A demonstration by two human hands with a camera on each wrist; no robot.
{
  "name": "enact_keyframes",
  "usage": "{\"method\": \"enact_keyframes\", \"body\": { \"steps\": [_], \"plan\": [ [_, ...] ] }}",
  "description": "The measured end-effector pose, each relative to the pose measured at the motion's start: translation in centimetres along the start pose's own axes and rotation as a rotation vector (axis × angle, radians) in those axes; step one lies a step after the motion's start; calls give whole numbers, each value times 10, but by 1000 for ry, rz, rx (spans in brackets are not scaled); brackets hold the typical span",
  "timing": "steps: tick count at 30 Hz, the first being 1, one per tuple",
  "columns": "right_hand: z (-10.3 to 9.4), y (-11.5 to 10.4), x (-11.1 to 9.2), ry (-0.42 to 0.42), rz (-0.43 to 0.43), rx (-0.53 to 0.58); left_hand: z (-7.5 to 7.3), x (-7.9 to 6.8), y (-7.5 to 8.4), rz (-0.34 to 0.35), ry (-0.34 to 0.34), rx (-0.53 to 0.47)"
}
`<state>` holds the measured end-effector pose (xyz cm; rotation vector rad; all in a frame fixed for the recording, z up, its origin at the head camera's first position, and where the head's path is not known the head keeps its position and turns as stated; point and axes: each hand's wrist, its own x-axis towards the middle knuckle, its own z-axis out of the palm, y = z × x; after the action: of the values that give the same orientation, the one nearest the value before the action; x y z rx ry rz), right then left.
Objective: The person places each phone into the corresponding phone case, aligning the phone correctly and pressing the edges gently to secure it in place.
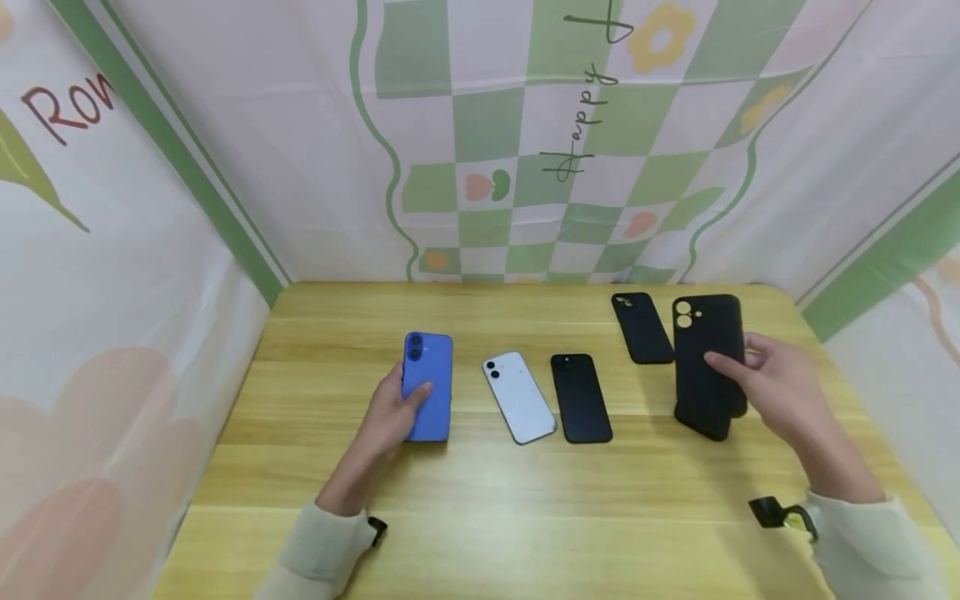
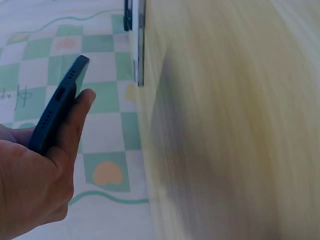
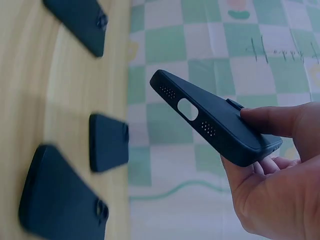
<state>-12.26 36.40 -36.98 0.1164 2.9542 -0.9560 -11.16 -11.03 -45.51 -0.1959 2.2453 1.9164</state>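
My left hand [image 1: 392, 408] grips a blue phone [image 1: 438, 392] by its sides, its back with two camera lenses facing up and the thumb lying across it. In the left wrist view that phone [image 2: 52, 112] is seen from its port end, raised off the table. With my right hand [image 1: 787, 387] I hold a black phone case [image 1: 701, 333], thumb on its back and fingers beneath. Its end with a port cutout and small speaker holes shows on the held case [image 3: 200, 115] in the right wrist view. Another black case [image 1: 701, 421] lies partly hidden under it.
A white phone [image 1: 520, 398] and a black phone [image 1: 582, 398] lie face down mid-table, side by side. Towards the back right lies a further black case [image 1: 643, 327]. A patterned cloth [image 1: 487, 125] hangs behind the wooden table [image 1: 487, 517].
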Motion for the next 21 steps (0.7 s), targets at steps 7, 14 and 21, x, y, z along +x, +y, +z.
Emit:
{"method": "enact_keyframes", "body": {
  "steps": [7,14,21],
  "plan": [
    [11,-31,7,11,-51,38,14,-1,5,-30,-86,-209],
    [20,-59,12,-7,-93,157,33,0,12,-63,-145,-248],
    [37,-82,17,-71,-114,325,44,-1,14,-42,-227,-315]
  ]
}}
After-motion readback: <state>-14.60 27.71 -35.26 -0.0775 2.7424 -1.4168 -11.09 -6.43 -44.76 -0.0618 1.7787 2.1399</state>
